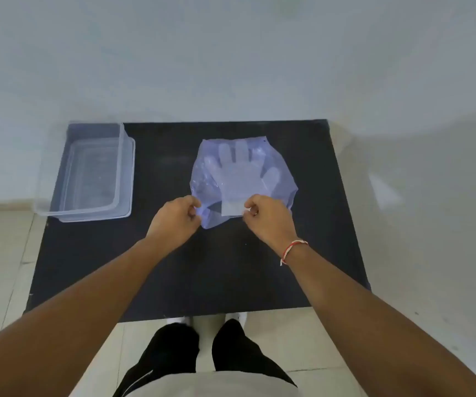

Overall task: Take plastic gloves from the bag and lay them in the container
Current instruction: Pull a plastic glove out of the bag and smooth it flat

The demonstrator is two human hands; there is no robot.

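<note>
A translucent purple plastic bag lies flat in the middle of the black table. Clear plastic gloves show through it, fingers pointing away from me, and their cuff sticks out of the bag's near opening. My left hand pinches the bag's near left edge with curled fingers. My right hand pinches at the near right side of the opening, beside the glove cuff; whether it holds the cuff or the bag I cannot tell. A clear rectangular container stands at the table's far left with nothing visible inside.
The table stands against a pale wall on a tiled floor. My legs and white shoes show below the table's near edge. A red and white thread is tied around my right wrist.
</note>
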